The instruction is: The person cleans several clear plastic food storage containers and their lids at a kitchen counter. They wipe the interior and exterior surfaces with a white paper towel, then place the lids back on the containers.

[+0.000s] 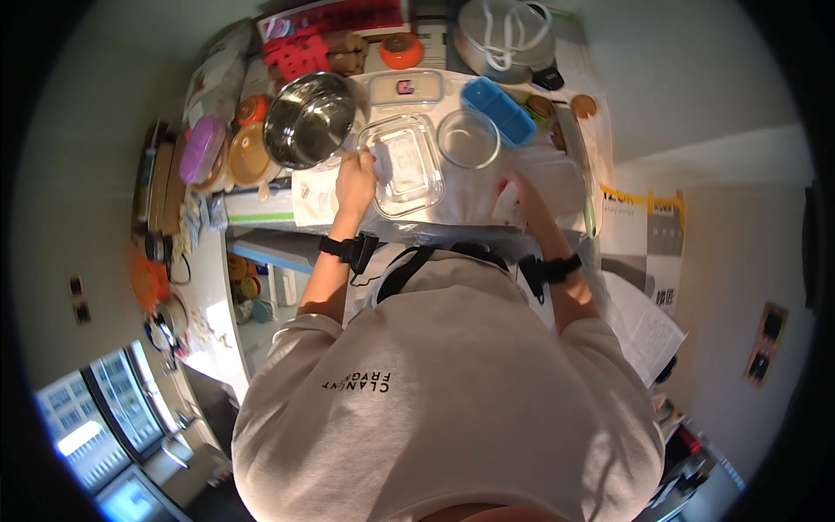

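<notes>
My left hand grips the left rim of a clear rectangular glass food container on the white-covered table. To the right of that container stands a round clear glass bowl. My right hand is low over the table, below and right of the round bowl, with its fingers bent. Something white shows at its fingers; whether it is a held cloth or the table cover cannot be told. Beside my right hand lies a translucent flat lid or container. A shiny steel pot sits tilted left of the glass container.
Behind are a lidded rectangular container, a blue divided tray, an orange bowl and a large metal pot with a white cord. At left are a tan bowl and a purple container. Shelves sit below left.
</notes>
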The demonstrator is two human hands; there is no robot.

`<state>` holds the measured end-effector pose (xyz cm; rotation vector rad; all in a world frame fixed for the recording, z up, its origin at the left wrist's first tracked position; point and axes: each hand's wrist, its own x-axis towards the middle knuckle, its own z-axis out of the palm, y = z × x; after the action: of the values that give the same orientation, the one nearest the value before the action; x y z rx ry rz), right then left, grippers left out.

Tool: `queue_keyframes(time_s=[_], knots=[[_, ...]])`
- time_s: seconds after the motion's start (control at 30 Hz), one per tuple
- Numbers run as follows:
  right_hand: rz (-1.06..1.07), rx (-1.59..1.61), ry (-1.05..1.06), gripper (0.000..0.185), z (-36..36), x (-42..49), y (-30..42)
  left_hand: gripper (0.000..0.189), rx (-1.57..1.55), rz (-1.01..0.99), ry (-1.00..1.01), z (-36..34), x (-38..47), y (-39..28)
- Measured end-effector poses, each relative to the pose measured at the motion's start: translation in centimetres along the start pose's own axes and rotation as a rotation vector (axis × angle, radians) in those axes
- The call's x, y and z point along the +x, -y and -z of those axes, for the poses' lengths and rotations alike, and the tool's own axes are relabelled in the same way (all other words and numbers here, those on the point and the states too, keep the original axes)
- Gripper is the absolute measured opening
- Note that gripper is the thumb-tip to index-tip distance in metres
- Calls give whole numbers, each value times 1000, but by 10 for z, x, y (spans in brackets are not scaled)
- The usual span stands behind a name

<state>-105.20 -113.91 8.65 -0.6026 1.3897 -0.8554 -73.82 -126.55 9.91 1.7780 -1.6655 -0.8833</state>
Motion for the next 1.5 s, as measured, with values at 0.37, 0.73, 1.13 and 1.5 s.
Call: queue_keyframes(time_s=[0.37, 0.73, 1.13, 1.5], knots=[[128, -613, -421, 52, -25, 46, 19, 50, -123, 9, 166, -37, 44, 44], [27, -706, -486, 43, -9, 20, 17, 64, 138, -83, 153, -67, 88, 32], [88, -664, -868, 48, 69, -40, 11, 44, 263, -351, -245, -51, 29, -25], [-224, -599, -721, 61, 139, -57, -30, 20, -241, -73, 835, -52, -82, -58]])
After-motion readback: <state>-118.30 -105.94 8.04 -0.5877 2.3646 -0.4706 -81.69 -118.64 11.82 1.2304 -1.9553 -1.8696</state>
